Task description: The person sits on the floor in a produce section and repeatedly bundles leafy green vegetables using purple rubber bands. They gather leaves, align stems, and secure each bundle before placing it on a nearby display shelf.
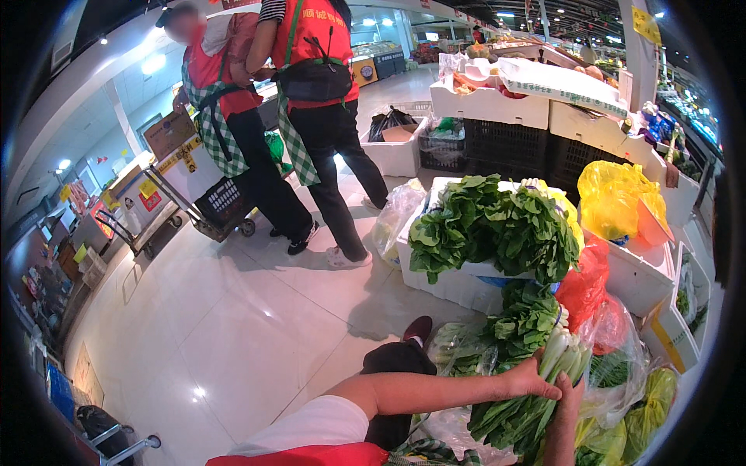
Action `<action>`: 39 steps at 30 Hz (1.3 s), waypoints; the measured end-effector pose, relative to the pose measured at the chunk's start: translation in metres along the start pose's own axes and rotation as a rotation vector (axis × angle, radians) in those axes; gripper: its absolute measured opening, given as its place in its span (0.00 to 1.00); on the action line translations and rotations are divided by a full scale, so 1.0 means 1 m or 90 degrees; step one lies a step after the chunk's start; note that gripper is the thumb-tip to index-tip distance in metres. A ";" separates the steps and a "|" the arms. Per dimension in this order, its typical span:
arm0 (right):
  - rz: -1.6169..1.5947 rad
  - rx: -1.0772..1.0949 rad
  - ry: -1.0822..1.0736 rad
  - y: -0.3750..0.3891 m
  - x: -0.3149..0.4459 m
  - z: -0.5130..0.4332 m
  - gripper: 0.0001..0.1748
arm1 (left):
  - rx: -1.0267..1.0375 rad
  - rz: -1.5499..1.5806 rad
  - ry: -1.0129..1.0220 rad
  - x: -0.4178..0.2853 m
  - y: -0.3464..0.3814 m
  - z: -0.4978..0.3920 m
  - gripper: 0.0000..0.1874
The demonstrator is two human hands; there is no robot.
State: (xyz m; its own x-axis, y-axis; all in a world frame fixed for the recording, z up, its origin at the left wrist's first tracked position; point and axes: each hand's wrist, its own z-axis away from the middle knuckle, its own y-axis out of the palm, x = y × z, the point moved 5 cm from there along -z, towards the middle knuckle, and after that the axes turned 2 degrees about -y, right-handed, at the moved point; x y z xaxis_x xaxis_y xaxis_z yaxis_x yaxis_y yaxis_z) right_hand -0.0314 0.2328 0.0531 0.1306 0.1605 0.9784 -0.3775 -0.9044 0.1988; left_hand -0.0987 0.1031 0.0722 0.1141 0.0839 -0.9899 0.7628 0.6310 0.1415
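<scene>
My left hand (531,378) reaches across from the left and grips a bundle of leafy greens (507,419) around its pale stalks. From below, my right hand (569,391) holds the same stalks, its thumb close to my left thumb. A dark band circles the stalks by my right hand. Just beyond lies another bunch of greens (524,317), tied with a purplish band and partly overlapped by the held stalks. More bunches of dark green leaves (495,227) rest across the top of a white foam box (449,279). My fingers behind the stalks are partly hidden.
Clear plastic bags of greens (460,343) lie by my shoe (418,329). To the right are a red plastic bag (586,285), a yellow bag (620,198) and foam boxes (650,265). Two people in red vests (317,52) stand near a loaded hand cart (198,218).
</scene>
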 end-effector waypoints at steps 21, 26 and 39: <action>-0.020 0.030 0.061 0.032 0.049 0.025 0.43 | 0.028 0.072 -0.030 -0.011 -0.011 0.015 0.37; -0.218 0.139 0.039 0.027 0.064 0.017 0.38 | 0.064 0.158 -0.049 -0.044 -0.025 0.022 0.33; 0.347 0.193 -0.214 0.053 0.074 0.031 0.54 | -0.017 0.215 -0.100 -0.069 -0.030 0.027 0.34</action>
State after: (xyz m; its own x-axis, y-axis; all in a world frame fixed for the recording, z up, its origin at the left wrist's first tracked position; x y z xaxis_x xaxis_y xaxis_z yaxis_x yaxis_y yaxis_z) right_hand -0.0130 0.1848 0.1341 0.2898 -0.4326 0.8537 -0.2033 -0.8995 -0.3868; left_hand -0.1124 0.0575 0.1364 0.4547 0.1722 -0.8738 0.6492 0.6076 0.4575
